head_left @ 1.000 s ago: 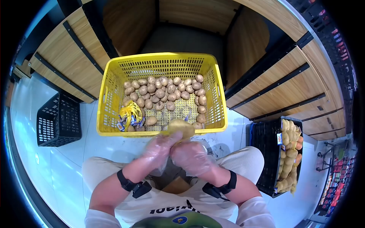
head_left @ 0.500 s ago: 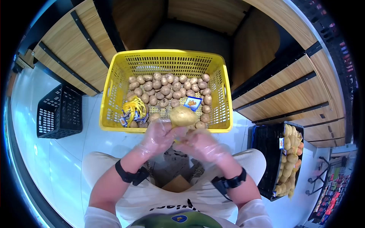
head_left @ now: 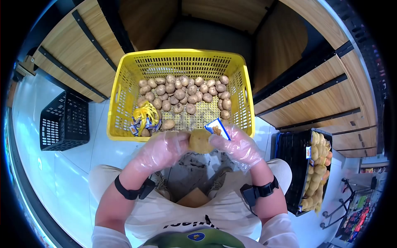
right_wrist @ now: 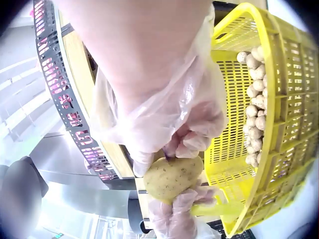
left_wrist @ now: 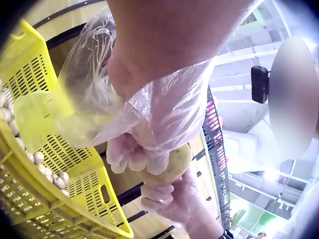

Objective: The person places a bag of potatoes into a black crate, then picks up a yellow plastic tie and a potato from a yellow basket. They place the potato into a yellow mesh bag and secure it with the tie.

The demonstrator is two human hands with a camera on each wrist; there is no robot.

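Both hands wear clear plastic gloves and meet in front of a yellow crate (head_left: 182, 53). Between them is a pale potato (head_left: 199, 141). The left hand (head_left: 163, 152) grips it from the left, its fingers curled against the skin in the left wrist view. From the other side the right hand (head_left: 237, 146) holds it, with the thumb on the potato in the head view. A blue-and-white label (head_left: 218, 128) stands up beside the right thumb. Yellow material (right_wrist: 219, 209) shows by the left hand in the right wrist view.
Loose potatoes (head_left: 180, 94) lie in the crate, with yellow net strips (head_left: 145, 113) and labels in its near left corner. A black crate (head_left: 66, 122) stands left. At right, another black crate (head_left: 289, 169) holds bagged potatoes (head_left: 316, 173). Wooden panels (head_left: 314, 103) border the space.
The hands have moved apart to opposite sides of the potato, the right one moving rightward. The label, earlier over the crate beyond the potato, now stands by the right thumb.
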